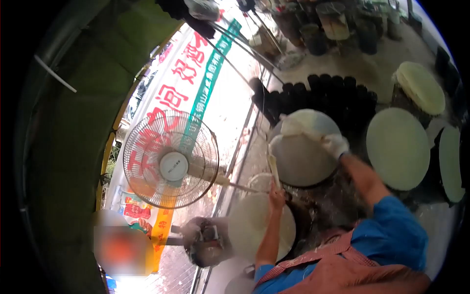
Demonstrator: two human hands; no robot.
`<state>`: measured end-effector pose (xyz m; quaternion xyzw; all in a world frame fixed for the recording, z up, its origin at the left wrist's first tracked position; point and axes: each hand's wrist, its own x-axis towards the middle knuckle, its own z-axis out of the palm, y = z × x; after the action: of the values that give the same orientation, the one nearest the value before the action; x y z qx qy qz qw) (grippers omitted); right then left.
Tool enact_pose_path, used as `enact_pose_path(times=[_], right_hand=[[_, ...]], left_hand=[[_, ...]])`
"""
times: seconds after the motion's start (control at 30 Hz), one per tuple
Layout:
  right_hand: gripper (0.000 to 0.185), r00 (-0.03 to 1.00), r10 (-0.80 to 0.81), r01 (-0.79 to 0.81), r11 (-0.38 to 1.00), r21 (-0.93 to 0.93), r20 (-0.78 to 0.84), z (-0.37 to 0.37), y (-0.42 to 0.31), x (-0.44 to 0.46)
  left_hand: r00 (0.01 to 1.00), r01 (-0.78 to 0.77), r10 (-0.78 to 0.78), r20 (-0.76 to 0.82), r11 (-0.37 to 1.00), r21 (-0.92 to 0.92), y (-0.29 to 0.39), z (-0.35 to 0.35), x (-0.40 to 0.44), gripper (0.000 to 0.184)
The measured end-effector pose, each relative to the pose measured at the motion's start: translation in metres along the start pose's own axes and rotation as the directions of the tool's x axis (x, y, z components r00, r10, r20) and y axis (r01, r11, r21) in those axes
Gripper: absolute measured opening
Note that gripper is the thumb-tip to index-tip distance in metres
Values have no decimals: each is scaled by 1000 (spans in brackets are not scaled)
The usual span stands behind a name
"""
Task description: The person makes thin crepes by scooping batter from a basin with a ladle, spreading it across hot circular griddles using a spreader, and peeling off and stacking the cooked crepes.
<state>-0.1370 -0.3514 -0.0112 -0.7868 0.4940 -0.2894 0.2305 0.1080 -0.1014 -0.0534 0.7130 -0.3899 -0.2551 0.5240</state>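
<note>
My left hand [277, 196], bare, is closed round the handle of a pale flat scraper [272, 169] that points up along the left edge of a round griddle [306, 164]. At the upper right of that griddle is my right hand [336, 145], in a white glove. Its fingers are closed at the end of a pale, thin flap of flatbread [298, 128], which stretches across the griddle's upper part. How tightly they grip it is blurred. A second pale round surface [254, 228] lies beneath my left forearm.
An electric fan [174, 165] stands left of the griddle, before a printed banner [183, 68]. Black cylindrical briquettes [328, 93] line up behind it. Pale rounds sit at right, including a large disc [399, 149] and a stacked pile [421, 88]. Buckets [333, 22] stand farther back.
</note>
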Motion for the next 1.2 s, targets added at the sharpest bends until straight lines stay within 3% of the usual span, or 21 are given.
enact_pose_path(times=[0.03, 0.07, 0.13, 0.17, 0.2, 0.3, 0.33, 0.47, 0.5, 0.53, 0.57, 0.6, 0.7, 0.73, 0.8, 0.87, 0.97, 1.03, 1.07, 1.13, 1.2], right_hand=[[29, 999, -3, 7, 997, -82, 53, -10, 21, 3], [28, 975, 131, -176, 947, 270, 177, -25, 38, -3], [28, 932, 286, -347, 521, 780, 224, 27, 81, -28], [30, 882, 391, -452, 552, 701, 261, -7, 9, -51], [35, 915, 380, -390, 741, 547, 138, 56, 23, -52], [35, 957, 191, -252, 921, 298, 220, 37, -18, -38], [35, 964, 144, -188, 964, 189, 226, 0, -30, -36], [30, 895, 358, -417, 458, 785, 266, 0, 44, -41], [29, 908, 360, -401, 600, 692, 213, 27, 48, -47], [35, 941, 288, -319, 592, 740, 176, 57, 37, -53], [39, 895, 292, -446, 561, 697, 337, 71, 22, -52], [36, 844, 312, -524, 652, 548, 436, 62, 4, -44], [33, 879, 94, -394, 695, 602, 468, -19, 21, -19], [28, 854, 114, -497, 468, 731, 508, -27, 43, -7], [27, 821, 276, -571, 413, 709, 500, -22, 76, 11], [30, 855, 173, -477, 632, 610, 490, -1, 58, 4], [35, 826, -55, -380, 682, 626, 561, 11, 63, 2], [28, 656, 115, -630, 629, 456, 746, -61, 49, 16], [29, 735, 88, -582, 592, 558, 673, -43, 85, 33], [32, 625, 246, -746, 466, 475, 741, -35, 105, 74], [30, 627, 177, -684, 591, 428, 758, -3, 101, 77]], left_hand=[[987, -158, 157, 20, 971, 181, -10, -9, -30, 64], [950, -304, 310, 40, 884, 355, -21, -19, -61, 63], [999, -41, 39, 13, 967, 252, -15, -23, -110, 61], [999, 25, -31, 23, 978, 209, -22, -23, -120, 61], [994, 94, -101, 34, 981, 168, -30, -24, -130, 61], [992, 116, -121, 27, 981, 157, -44, -24, -154, 62], [996, 83, -89, 15, 967, 242, 4, -24, -156, 63], [1000, 29, -30, -2, 970, 243, 13, -30, -158, 62], [1000, 31, -30, -9, 966, 258, 10, -29, -159, 61], [999, 34, -31, -17, 963, 269, 10, -25, -159, 61], [999, 45, -38, -29, 961, 274, 9, -18, -162, 60], [999, 13, -3, -33, 954, 299, 8, -13, -164, 60], [997, -47, 69, -43, 924, 380, 6, -11, -174, 61], [996, -59, 82, -41, 916, 398, 5, -9, -175, 62], [997, -22, 49, -62, 927, 375, 9, 1, -168, 63], [994, 89, -65, -91, 952, 294, 19, 9, -171, 64], [987, 118, -83, -135, 953, 278, 50, 24, -171, 64], [973, 224, -195, -124, 924, 310, 50, 24, -171, 64], [963, 269, -242, -120, 905, 329, 49, 22, -168, 63], [989, 129, -90, -121, 924, 360, 32, 22, -168, 64], [991, 95, -51, -128, 924, 371, 29, 27, -172, 64]])
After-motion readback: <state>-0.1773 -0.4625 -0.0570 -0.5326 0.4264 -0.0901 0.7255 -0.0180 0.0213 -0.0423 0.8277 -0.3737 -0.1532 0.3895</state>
